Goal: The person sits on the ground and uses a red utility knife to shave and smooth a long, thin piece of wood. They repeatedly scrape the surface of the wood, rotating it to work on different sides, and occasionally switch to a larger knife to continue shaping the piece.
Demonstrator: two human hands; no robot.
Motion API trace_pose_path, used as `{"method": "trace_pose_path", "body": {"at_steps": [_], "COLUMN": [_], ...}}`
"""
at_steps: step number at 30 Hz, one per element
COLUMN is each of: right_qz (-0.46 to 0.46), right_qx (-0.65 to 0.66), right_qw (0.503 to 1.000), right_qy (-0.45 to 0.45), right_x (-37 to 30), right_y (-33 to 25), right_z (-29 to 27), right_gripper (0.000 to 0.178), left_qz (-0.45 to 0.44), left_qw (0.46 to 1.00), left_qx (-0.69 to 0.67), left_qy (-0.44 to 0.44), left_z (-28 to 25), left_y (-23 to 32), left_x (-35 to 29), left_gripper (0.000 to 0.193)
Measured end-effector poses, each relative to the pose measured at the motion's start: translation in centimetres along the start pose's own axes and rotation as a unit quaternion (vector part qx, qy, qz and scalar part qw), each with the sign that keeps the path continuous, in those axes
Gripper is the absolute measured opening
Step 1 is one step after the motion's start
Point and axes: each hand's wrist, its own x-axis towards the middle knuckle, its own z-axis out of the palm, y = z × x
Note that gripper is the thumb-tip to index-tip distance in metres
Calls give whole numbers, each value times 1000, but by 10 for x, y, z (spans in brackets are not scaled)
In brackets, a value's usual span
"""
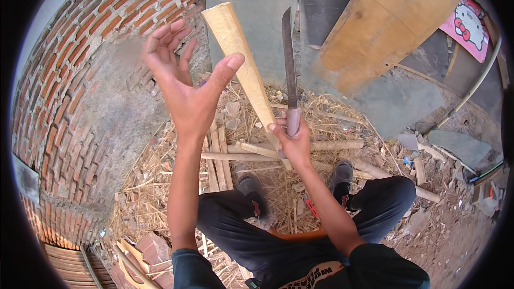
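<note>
My right hand (292, 138) is closed round the pale handle of a machete (290, 59), whose long dark blade points up and away from me. The thumb and fingers of that hand also pinch the narrow lower part of a pale yellow wooden slat (243, 64). The slat tilts up to the left and widens toward its far end. My left hand (187, 77) is raised just left of the slat, its fingers spread and curved with nothing in them. Whether the left thumb touches the slat or only overlaps it in view, I cannot tell.
Wooden strips (217, 158) lie crossed on the straw and shavings (155, 182) between my feet. A brick wall (69, 96) rises at the left. Grey boards and a large brown panel (393, 16) lean at the back. Rubble and a thin pole (471, 91) lie at the right.
</note>
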Motion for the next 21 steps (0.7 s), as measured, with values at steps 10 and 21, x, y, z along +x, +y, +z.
{"method": "trace_pose_path", "body": {"at_steps": [10,21], "right_qz": [74,273], "right_qx": [29,183], "right_qw": [997,937], "right_qy": [-5,-116], "right_x": [-44,-92], "right_y": [4,-5], "right_z": [-38,-84], "right_gripper": [29,31], "left_qz": [-254,-269], "left_qw": [865,888], "left_qx": [-342,-336], "left_qy": [-266,-163], "left_z": [46,58], "left_y": [-29,-17], "left_x": [11,-8], "left_gripper": [50,49]}}
